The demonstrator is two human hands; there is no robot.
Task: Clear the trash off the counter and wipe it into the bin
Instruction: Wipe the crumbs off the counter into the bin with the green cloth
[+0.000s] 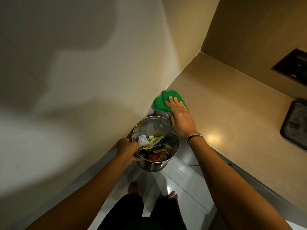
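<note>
A perforated metal bin (156, 125) hangs off the floor just below the counter's left end. My left hand (127, 151) grips its near rim. Inside lie wrappers and a crumpled white tissue (142, 140). My right hand (180, 116) lies flat, fingers spread, pressing a green cloth (160, 102) at the left edge of the beige wood-grain counter (232, 113). Part of the cloth overhangs the edge above the bin. No loose trash shows on the counter.
A cream wall runs along the left. A dark tray (294, 123) sits at the counter's right edge. A black switch panel (292, 65) is on the back wall. My bare feet stand on glossy grey floor tiles (179, 178).
</note>
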